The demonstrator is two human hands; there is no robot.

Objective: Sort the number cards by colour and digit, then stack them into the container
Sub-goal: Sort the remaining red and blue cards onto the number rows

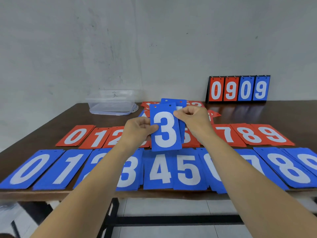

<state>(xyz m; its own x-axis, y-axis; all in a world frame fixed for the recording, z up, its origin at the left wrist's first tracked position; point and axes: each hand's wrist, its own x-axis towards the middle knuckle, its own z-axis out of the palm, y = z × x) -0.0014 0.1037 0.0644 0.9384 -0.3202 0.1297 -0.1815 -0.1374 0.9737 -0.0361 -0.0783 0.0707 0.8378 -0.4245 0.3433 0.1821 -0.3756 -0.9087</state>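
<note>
I hold a blue card with a white 3 (165,129) upright above the table's middle. My left hand (138,128) pinches its left edge. My right hand (192,117) pinches its upper right edge and holds a second blue card (173,101) just behind it. A row of red cards (78,135) numbered 0 to 9 lies across the table. Closer to me lies a row of blue cards (187,170) numbered 0 to 9. My arms hide parts of both rows. A clear plastic container (112,103) stands at the back left.
A loose heap of red and blue cards (199,105) lies behind my hands. A small black flip scoreboard (238,89) reading 0909 stands at the back right against the wall. The dark wooden table (56,124) has its front edge close to me.
</note>
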